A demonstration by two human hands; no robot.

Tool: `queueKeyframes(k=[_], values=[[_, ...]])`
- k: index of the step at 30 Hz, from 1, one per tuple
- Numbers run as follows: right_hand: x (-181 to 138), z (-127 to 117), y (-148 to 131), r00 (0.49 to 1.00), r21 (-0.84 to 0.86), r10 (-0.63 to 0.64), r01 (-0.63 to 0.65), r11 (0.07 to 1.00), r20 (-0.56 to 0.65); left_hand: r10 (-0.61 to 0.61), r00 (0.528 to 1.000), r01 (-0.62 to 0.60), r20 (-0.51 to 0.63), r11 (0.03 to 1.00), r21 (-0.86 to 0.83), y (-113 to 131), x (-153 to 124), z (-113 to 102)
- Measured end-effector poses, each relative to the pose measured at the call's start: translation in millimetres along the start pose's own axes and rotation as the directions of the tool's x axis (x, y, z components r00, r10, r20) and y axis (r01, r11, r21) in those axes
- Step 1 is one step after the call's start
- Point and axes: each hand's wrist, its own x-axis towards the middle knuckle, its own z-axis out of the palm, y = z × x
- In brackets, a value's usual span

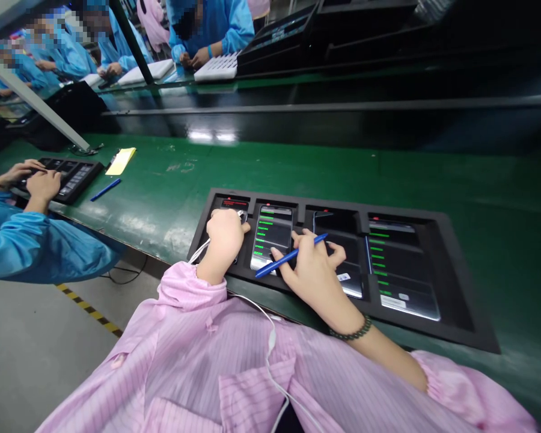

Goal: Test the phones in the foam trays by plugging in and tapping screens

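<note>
A black foam tray (451,313) lies on the green bench in front of me, holding several phones side by side. My left hand (224,239) is closed over the leftmost phone (234,204), and a white cable (270,346) runs from it down across my pink sleeve. My right hand (311,267) grips a blue stylus (293,255) and rests on the tray, its thumb on the second phone (273,234), whose screen shows green lines of text. The third phone (342,246) is dark. The fourth phone (399,270) shows green text too.
To my left a co-worker in a blue coat has both hands (36,177) on another black tray (74,174). A yellow note pad (121,161) and a blue pen (105,189) lie on the bench. Behind runs a dark conveyor (342,120); more people in blue work beyond it.
</note>
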Motion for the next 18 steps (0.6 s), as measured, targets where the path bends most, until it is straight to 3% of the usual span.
queueKeyframes(k=[6, 10, 14, 18], values=[[-0.2, -1.5, -3.0, 0.999, -0.054, 0.033, -0.032, 0.998, 0.016, 0.002, 1.0, -0.003, -0.025, 0.999, -0.044, -10.2, -4.6, 1.7], [8.7, -12.1, -15.3, 0.989, -0.176, 0.076, -0.053, 0.983, 0.128, 0.042, 0.999, -0.038, 0.02, 0.99, -0.136, -31.7, -8.6, -0.5], [29.9, -27.9, -43.5, 0.921, -0.359, 0.182, -0.051, 0.932, 0.343, 0.008, 1.0, -0.006, 0.018, 0.991, -0.132, -42.9, -17.4, -1.1], [51.2, -38.0, -72.3, 0.841, -0.403, 0.236, -0.023, 0.915, 0.487, -0.013, 1.0, 0.014, 0.007, 0.997, -0.077, -33.1, -26.3, 1.4]])
